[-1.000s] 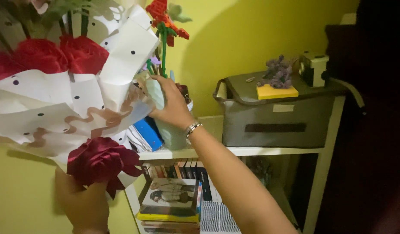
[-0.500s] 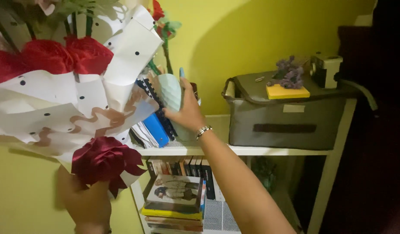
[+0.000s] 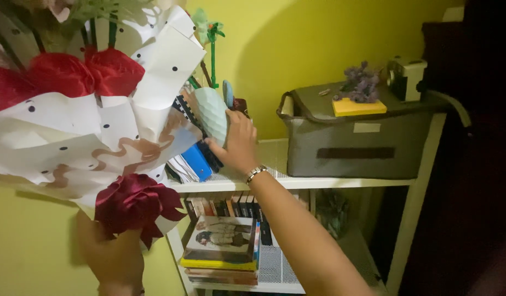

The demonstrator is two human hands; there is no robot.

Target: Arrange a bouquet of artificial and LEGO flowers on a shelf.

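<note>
A grey-olive fabric storage box [image 3: 346,148] stands on the white shelf's [image 3: 297,182] top board, right of centre. Its front carries a small pale rectangular label [image 3: 366,127] near the upper edge and, below it, a long dark horizontal strip [image 3: 351,153], possibly a second label or a handle slot; the dim light leaves that unclear. No screens or signs show.

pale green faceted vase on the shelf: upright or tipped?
Tipped. The pale green faceted vase leans left toward the blue folder, gripped by the right hand; its green stems rise nearly vertical.
</note>
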